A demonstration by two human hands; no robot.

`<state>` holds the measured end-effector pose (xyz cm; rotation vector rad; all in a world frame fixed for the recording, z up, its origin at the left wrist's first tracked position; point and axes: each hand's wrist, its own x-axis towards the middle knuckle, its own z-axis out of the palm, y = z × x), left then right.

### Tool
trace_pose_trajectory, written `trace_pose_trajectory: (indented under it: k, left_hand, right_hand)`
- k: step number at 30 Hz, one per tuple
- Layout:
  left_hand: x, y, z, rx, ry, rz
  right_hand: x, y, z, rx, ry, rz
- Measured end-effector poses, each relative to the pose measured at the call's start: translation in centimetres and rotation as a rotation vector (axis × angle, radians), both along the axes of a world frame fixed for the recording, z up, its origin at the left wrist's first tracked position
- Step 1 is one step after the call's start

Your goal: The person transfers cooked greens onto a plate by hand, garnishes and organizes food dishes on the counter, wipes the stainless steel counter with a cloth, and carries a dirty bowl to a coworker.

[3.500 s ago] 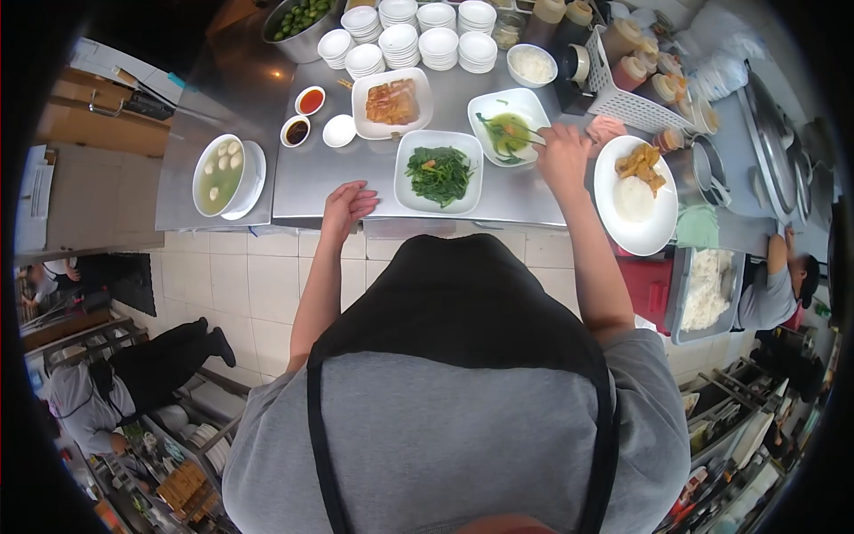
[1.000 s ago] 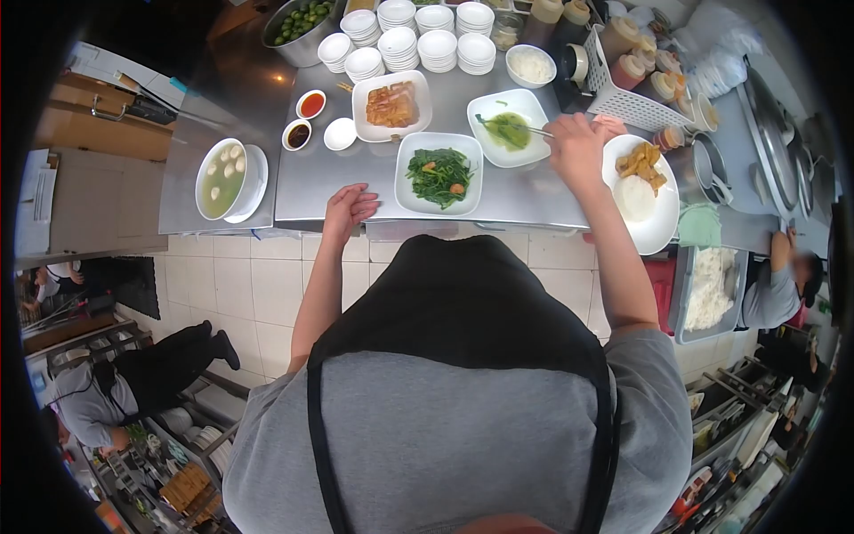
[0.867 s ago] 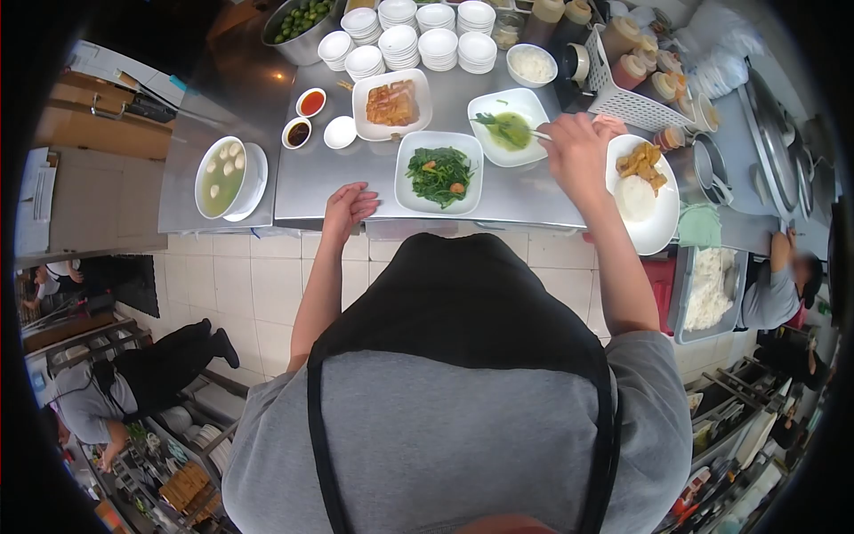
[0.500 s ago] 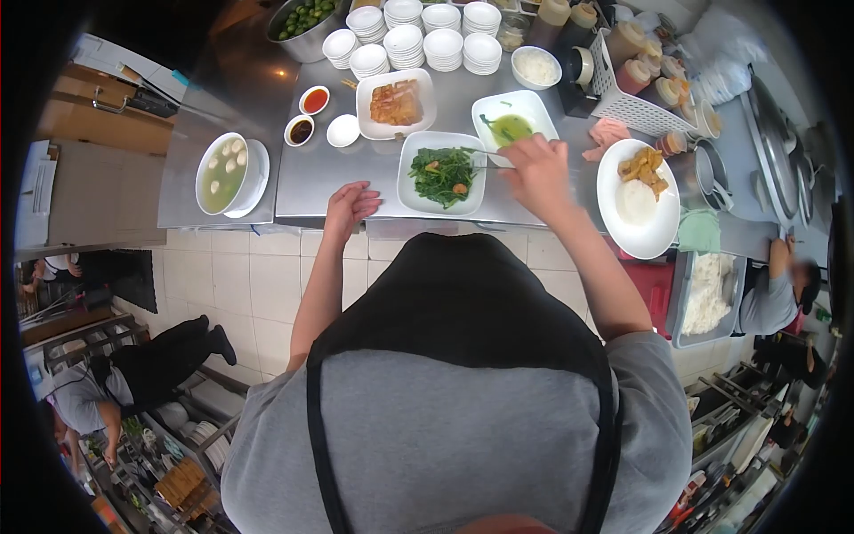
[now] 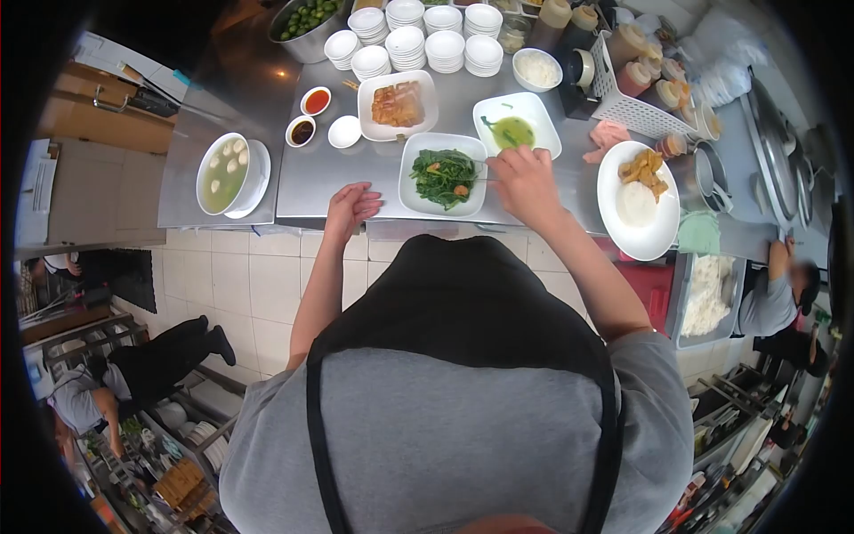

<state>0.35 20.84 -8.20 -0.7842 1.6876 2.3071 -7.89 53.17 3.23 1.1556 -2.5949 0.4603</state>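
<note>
My right hand [image 5: 523, 182] is closed on a thin metal utensil [image 5: 488, 170], whose end reaches the greens in a white square bowl [image 5: 406, 198]. Behind that hand stands another white bowl [image 5: 549, 133] with yellow-green liquid and a little green leaf. My left hand [image 5: 354, 211] rests at the counter's front edge, left of the greens, fingers spread slightly and holding nothing. A dish of sliced browned meat [image 5: 397, 105] lies behind the greens. To the right is an oval plate [image 5: 630, 233] with rice and yellow-brown food.
Sauce dishes [image 5: 315, 100], stacked white dishes [image 5: 406, 44] and a rice bowl [image 5: 536, 68] stand farther back. A soup bowl [image 5: 221, 178] is at left. Bottles in a white basket [image 5: 642, 111], a pink cloth [image 5: 608, 140] and a rice tub [image 5: 707, 303] are at right. Other people [image 5: 769, 298] are nearby.
My right hand has moved left and toward me, from the bowl of yellow-green liquid to the greens, with the utensil in it. My left hand has stayed in place.
</note>
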Motion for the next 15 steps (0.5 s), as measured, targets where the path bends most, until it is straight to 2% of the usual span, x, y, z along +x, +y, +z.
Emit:
trace_pose_trajectory:
  k: [4, 7, 9, 15]
  left_hand:
    - [-0.2, 0.0, 0.0, 0.005, -0.004, 0.007]
    - [-0.2, 0.0, -0.2, 0.002, 0.003, 0.012]
    - [-0.1, 0.1, -0.1, 0.001, 0.009, 0.013]
    - [-0.1, 0.2, 0.1, -0.001, 0.015, 0.012]
  right_hand:
    - [-0.1, 0.0, -0.2, 0.015, 0.018, -0.009]
    - [-1.9, 1.3, -0.1, -0.101, 0.049, -0.096]
    - [-3.5, 2.8, 0.0, -0.037, 0.028, -0.3]
    - [-4.9, 4.7, -5.0, 0.153, 0.137, -0.36]
